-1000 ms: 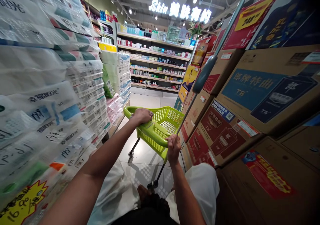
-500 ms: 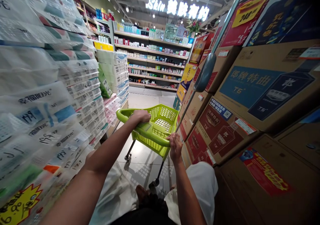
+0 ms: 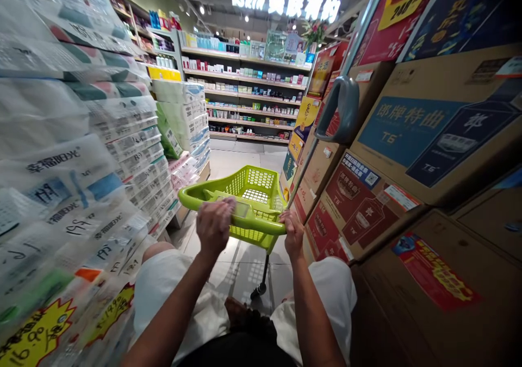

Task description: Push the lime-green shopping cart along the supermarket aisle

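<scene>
A lime-green shopping cart (image 3: 261,179) with a perforated plastic basket stands in front of me, its basket showing nothing inside. My left hand (image 3: 214,223), slightly blurred, is closed over the left part of the near handlebar. At the bar's right end, my right hand (image 3: 292,228) has its fingers curled round the green rim. A slanting metal pole (image 3: 300,179) with a grey loop handle (image 3: 351,111) rises from beside the right hand toward the upper right. Whether that hand also touches the pole, I cannot tell.
Tissue packs (image 3: 77,160) with price marks are stacked high at the left. Brown cardboard cartons (image 3: 457,204) line the right side. Shelves of small boxes and bottles (image 3: 244,79) stand across the far end of the tiled aisle (image 3: 240,155), under a lit sign.
My left hand has drawn back toward me and now lies on the near side of the handlebar. The cart has turned slightly and shifted left in view. My right hand keeps its hold.
</scene>
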Demonstrator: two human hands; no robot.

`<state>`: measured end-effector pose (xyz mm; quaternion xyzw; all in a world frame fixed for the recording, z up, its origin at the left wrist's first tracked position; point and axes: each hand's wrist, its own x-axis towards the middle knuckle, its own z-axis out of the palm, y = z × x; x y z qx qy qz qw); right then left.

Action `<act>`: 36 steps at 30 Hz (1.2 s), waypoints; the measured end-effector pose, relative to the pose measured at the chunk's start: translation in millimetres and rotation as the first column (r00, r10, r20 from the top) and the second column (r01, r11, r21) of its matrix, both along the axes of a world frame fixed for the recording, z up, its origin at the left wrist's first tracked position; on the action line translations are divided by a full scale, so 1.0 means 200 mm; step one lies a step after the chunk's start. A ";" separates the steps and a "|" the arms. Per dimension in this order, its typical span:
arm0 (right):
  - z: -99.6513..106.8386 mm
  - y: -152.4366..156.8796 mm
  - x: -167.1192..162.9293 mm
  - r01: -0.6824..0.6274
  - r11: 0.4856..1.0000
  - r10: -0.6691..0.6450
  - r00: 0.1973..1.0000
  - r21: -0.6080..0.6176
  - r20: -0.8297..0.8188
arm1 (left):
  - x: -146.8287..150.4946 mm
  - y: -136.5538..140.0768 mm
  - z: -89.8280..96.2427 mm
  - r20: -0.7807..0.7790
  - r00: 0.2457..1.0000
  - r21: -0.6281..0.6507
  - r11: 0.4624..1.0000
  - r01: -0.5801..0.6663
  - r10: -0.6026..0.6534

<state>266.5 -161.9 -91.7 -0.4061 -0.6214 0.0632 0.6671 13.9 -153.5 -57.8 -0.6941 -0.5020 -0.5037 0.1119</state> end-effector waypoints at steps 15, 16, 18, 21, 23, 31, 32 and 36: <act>0.01 -0.03 0.17 0.039 0.999 -0.038 0.995 -0.014 0.095 | -0.30 0.10 0.44 -0.277 0.959 -0.582 0.805 -0.117 -0.061; 0.03 -0.05 0.18 0.064 0.998 -0.061 0.986 -0.014 0.155 | -0.32 0.13 0.47 -0.300 0.950 -0.616 0.778 -0.124 -0.086; 0.07 -0.08 0.17 0.178 0.984 -0.172 0.941 0.007 0.293 | -0.34 0.17 0.49 -0.327 0.936 -0.641 0.759 -0.117 -0.132; 0.15 -0.11 0.05 0.384 0.920 -0.375 0.798 0.082 0.472 | -0.26 0.15 0.41 -0.319 0.944 -0.539 0.835 -0.107 -0.086; 0.18 -0.10 -0.05 0.422 0.901 -0.403 0.731 0.100 0.550 | -0.17 0.08 0.26 -0.250 0.968 -0.380 0.921 -0.083 -0.016; 0.17 -0.04 -0.03 0.451 0.872 -0.457 0.607 0.192 0.650 | 0.03 0.01 -0.31 0.318 0.948 0.175 0.981 -0.089 0.029; 0.17 -0.04 -0.01 0.440 0.875 -0.454 0.602 0.201 0.657 | 0.01 0.05 -0.29 0.394 0.916 0.152 0.978 -0.141 0.071; 0.17 -0.04 0.02 0.456 0.860 -0.482 0.576 0.230 0.660 | -0.06 0.23 -0.12 0.733 0.643 -0.088 0.968 -0.235 0.223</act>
